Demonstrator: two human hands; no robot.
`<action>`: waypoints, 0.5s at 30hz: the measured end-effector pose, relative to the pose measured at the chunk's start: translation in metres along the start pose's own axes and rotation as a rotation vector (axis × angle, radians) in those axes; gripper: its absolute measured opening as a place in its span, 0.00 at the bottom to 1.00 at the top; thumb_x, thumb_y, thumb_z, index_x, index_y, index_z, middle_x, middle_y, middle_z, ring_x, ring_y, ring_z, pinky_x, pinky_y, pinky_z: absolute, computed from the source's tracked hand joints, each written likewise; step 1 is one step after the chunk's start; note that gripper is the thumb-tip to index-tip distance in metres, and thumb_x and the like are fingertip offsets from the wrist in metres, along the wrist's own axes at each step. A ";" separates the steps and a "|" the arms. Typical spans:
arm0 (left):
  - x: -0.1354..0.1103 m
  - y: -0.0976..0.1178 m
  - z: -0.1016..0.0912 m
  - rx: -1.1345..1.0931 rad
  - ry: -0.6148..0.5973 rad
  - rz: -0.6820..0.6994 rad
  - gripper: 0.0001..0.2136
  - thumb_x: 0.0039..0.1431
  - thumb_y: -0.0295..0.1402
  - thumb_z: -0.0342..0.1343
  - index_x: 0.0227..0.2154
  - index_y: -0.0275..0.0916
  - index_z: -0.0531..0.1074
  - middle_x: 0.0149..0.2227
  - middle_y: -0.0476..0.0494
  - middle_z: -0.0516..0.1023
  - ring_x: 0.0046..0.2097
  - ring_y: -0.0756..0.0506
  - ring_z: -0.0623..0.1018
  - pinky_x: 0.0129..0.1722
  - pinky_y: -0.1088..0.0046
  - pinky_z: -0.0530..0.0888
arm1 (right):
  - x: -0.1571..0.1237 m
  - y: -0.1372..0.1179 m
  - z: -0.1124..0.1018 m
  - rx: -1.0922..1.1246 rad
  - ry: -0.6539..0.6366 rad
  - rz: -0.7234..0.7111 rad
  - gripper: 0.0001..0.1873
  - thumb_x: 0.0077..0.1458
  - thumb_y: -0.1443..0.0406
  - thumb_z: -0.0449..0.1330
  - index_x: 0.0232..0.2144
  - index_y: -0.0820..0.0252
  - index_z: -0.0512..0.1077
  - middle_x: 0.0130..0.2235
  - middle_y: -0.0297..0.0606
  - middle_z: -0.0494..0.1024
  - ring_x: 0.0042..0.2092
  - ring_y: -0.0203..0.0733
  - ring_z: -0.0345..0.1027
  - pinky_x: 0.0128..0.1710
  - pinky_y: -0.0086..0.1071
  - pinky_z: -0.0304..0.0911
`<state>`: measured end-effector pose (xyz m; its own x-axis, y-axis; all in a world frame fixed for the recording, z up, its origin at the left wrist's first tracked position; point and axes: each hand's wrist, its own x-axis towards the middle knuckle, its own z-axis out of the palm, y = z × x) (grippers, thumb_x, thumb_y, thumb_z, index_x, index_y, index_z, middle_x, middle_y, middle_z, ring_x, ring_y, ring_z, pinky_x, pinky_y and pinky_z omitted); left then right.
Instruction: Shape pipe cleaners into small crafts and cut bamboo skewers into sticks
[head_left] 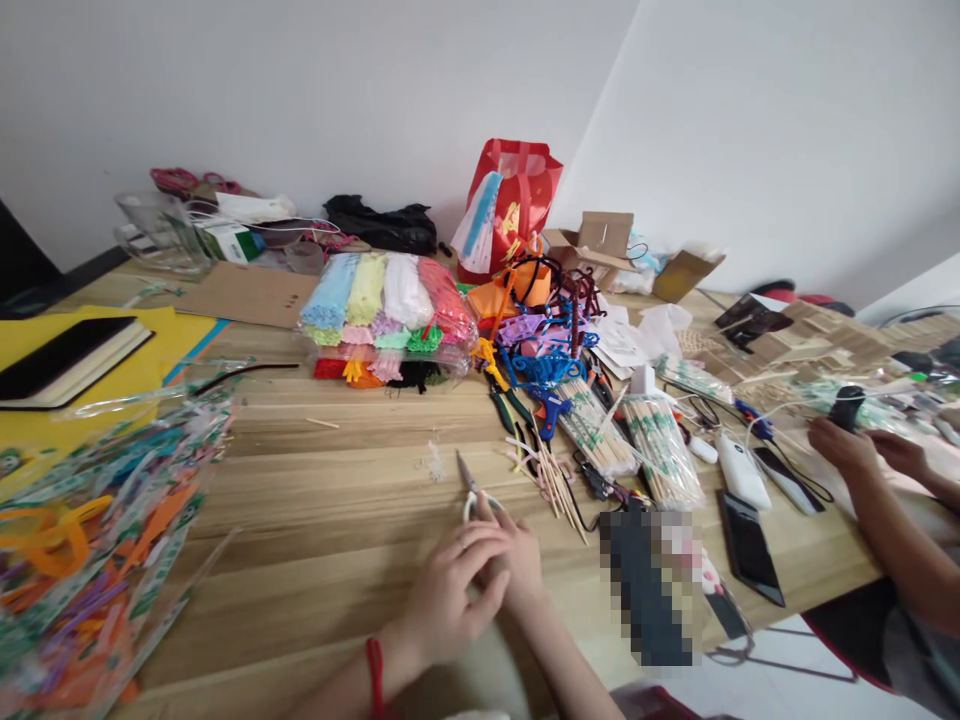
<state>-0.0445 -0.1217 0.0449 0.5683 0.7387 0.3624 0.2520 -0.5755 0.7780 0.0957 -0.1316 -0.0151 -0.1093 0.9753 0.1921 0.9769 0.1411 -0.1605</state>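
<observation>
A pair of scissors (466, 474) with pale handles lies on the wooden table, closed blades pointing away from me. My right hand (523, 565) rests at the handles, its visible fingers stretched out over them; the others are hidden behind my left hand. Laid across the right hand is my left hand (454, 590), with a red band on its wrist. Its fingers are apart, and I see nothing held in them. Small clear scraps (433, 462) lie left of the blades. Loose wooden sticks (556, 485) and green-handled pliers (511, 405) are to the right of the scissors.
Packs of coloured pipe cleaners (386, 300) stand ahead, beside a red bag (514, 200). Plastic-wrapped strips (127, 530) spread across the left. A blue glue gun (551, 412), bagged sticks (660, 450) and a phone (751, 550) lie right. Another person's hands (851, 450) hold a dark object.
</observation>
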 end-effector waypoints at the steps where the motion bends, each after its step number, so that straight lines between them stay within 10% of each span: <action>1: -0.008 -0.003 -0.005 0.023 0.038 -0.025 0.11 0.57 0.30 0.50 0.43 0.42 0.70 0.46 0.45 0.74 0.51 0.46 0.71 0.53 0.66 0.69 | 0.003 -0.004 0.000 0.024 -0.024 -0.016 0.26 0.51 0.67 0.54 0.54 0.59 0.64 0.35 0.40 0.77 0.35 0.41 0.69 0.34 0.31 0.59; 9: -0.050 -0.034 -0.037 0.140 0.236 -0.158 0.09 0.58 0.30 0.51 0.41 0.42 0.71 0.43 0.44 0.75 0.47 0.45 0.74 0.47 0.65 0.73 | 0.005 0.012 0.000 -0.081 0.083 0.316 0.21 0.59 0.67 0.47 0.54 0.61 0.64 0.33 0.42 0.77 0.32 0.42 0.71 0.31 0.32 0.56; 15: -0.049 -0.035 -0.024 0.177 0.161 -0.139 0.09 0.58 0.29 0.50 0.41 0.41 0.71 0.42 0.44 0.76 0.47 0.45 0.74 0.48 0.65 0.73 | 0.003 -0.018 -0.001 0.039 0.013 0.002 0.20 0.59 0.65 0.48 0.53 0.60 0.65 0.37 0.42 0.77 0.33 0.40 0.71 0.34 0.31 0.57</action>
<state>-0.0999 -0.1290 0.0121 0.3906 0.8528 0.3466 0.4597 -0.5069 0.7292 0.0781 -0.1319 -0.0106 -0.1046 0.9733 0.2044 0.9692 0.1458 -0.1983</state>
